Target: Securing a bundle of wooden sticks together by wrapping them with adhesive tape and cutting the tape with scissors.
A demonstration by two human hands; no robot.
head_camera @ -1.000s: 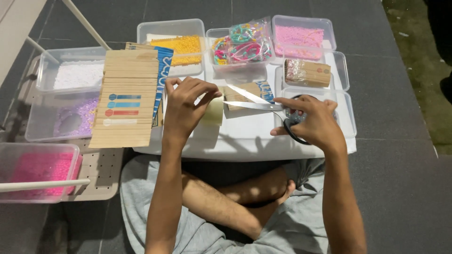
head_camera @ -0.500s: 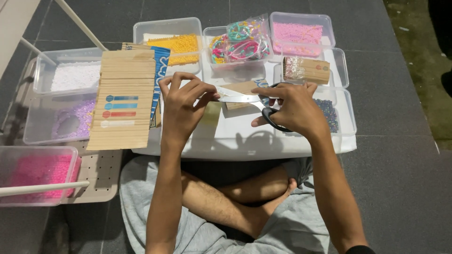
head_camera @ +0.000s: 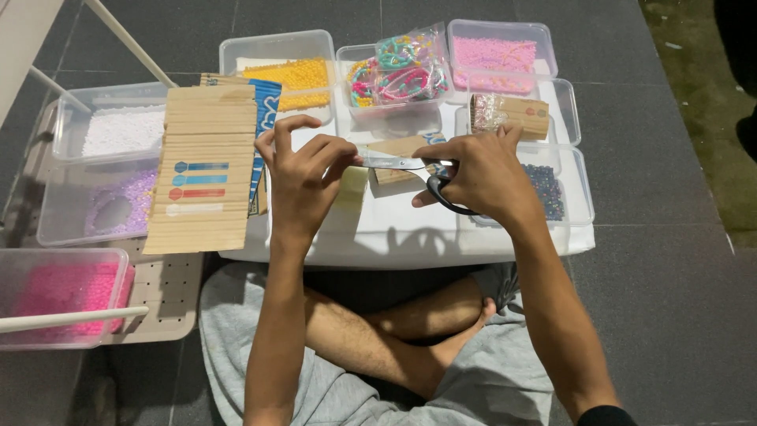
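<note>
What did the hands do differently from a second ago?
The right hand picked up the black-handled scissors from the white surface on the right and swung them left, so the blades now point at the left hand's fingertips. The left hand stayed raised in the middle, fingers pinched together. The bead boxes and the stack of wooden sticks did not move.

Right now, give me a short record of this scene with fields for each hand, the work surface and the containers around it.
left hand: left hand pinches something small at the tip of the scissors; what it is cannot be told
right hand: right hand grips the scissors' black handles
surface: white tabletop over the person's crossed legs
left side: wooden slat mat, pink bead tub
back row: yellow bead tub, bag of colourful bracelets, light pink bead tub
</note>
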